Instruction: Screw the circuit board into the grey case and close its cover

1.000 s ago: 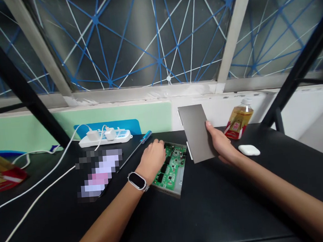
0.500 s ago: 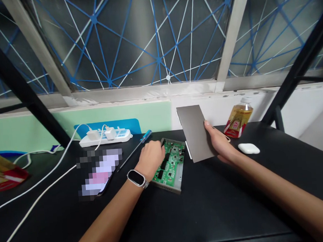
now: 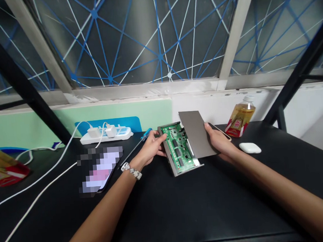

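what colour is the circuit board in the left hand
Green, with dark chips, sitting in a grey metal tray; the circuit board shows best in the head view.

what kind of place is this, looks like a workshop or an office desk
Probably an office-style desk used as an electronics workbench: the left hand holds an open case with a green circuit board, the right hand its grey cover plate, with a screwdriver and power strip nearby.

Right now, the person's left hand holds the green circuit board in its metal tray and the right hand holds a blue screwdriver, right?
Not quite. In the head view, the right hand holds a flat grey metal cover plate. The blue-handled screwdriver lies on the black table. The left hand does hold the green circuit board in its metal tray.
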Tool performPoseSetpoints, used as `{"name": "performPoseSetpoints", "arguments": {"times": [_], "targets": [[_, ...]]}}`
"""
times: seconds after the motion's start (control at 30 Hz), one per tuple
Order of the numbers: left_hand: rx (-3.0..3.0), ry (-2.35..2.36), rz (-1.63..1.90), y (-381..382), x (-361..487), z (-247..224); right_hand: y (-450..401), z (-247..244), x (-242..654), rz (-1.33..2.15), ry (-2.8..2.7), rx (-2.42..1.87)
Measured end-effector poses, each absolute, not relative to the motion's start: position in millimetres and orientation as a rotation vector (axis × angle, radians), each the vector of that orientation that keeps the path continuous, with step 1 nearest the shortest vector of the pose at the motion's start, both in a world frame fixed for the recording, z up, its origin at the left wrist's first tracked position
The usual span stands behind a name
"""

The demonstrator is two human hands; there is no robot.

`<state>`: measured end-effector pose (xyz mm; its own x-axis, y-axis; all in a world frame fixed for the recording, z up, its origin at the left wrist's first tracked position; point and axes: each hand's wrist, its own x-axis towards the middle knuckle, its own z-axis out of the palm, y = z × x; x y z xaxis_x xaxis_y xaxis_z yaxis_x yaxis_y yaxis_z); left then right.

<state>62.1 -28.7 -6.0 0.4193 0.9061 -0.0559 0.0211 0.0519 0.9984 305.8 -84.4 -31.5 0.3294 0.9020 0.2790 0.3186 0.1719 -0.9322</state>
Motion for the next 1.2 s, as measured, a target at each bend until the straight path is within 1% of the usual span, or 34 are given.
{"name": "performPoseSetpoints", "arguments": {"times": [0.1,0.17,0.47,0.7,1.2], "targets": [[1.335,0.857,0.904,-27,62,-8,-86,-32,300,0.902,-1.1,-1.382],[1.332,0.842,0.928,-25,62,-9,-86,-34,295,0.929,-1.128,-1.344],[1.343,0.819,0.943,-27,61,-9,-84,-43,292,0.868,-1.183,-1.293],[1.339,0.806,0.951,-28,62,-9,-83,-45,291,0.701,-1.267,-1.363],[1.333,0.804,0.959,-34,70,-8,-86,-44,285,0.656,-1.326,-1.393]]}}
